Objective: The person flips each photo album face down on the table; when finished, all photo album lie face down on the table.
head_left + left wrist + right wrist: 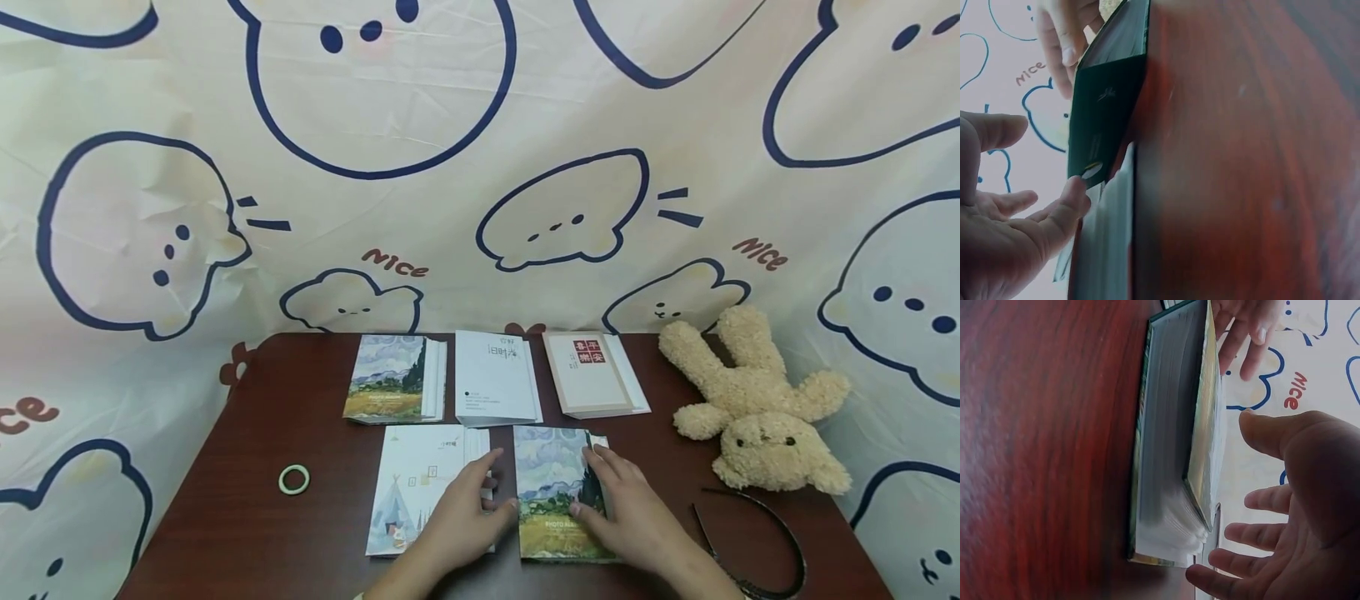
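Observation:
A photo album with a painted landscape cover (551,492) lies at the front centre of the table. My right hand (633,512) is at its right edge, thumb over the cover; the right wrist view shows its fingers spread, beside the album's page edges (1166,437). My left hand (468,517) is over the right part of a white album with a tent drawing (405,492). In the left wrist view its fingers are extended, one fingertip right at the landscape album's dark green spine (1100,112). Neither hand grips anything.
Behind stand another landscape album (386,379), a white album (495,379) and a cream album with red squares (588,375). A green tape ring (294,467) lies left. To the right are a plush bear (765,408) and a thin black band (795,542). A patterned cloth borders the table (247,500).

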### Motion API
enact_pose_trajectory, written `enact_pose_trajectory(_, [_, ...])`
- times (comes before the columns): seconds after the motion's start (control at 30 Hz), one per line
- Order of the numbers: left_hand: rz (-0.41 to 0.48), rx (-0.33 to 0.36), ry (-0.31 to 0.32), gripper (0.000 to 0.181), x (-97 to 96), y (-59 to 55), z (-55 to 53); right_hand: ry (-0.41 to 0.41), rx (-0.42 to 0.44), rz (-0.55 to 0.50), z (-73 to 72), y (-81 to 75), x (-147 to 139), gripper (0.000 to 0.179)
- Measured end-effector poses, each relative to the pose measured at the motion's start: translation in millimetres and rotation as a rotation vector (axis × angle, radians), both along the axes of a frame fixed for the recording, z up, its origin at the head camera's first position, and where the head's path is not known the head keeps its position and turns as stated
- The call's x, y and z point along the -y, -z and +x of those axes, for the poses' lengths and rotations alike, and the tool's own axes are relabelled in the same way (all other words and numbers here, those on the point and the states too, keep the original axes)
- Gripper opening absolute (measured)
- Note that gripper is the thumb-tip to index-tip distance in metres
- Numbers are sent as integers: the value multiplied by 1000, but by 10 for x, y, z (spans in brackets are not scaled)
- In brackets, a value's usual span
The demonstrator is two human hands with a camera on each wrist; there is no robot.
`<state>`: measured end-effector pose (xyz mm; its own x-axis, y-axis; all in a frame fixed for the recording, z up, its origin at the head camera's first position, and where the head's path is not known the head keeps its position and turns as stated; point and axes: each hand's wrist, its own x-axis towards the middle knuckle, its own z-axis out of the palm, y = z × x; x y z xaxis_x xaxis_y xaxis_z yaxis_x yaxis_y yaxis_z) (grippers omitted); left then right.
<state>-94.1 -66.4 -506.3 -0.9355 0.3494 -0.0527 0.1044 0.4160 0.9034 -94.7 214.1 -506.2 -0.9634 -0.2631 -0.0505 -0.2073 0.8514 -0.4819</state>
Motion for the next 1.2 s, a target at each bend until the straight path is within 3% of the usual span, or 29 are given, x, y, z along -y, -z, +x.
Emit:
enact_pose_trajectory(0.23, [16, 50, -4, 79, -108, 68, -2, -5, 47, -27, 22, 31, 24, 81])
enact_pose_trajectory(0.5, [85, 154, 14, 86, -185, 111, -5, -10, -1, -7, 62, 64, 83, 79])
enact_pose_trajectory(0.7, [122, 234, -25, 100, -222, 132, -7, -11, -8, 0, 61, 72, 138, 75])
enact_pose_trajectory(0.9, [251, 326, -58, 100, -214, 148, -3, -4, -1, 8, 51, 63, 169, 73])
enact_pose_trajectory(1.2, [469, 430, -50, 88, -173, 92, -8, 19, 39, -35, 44, 50, 180, 73])
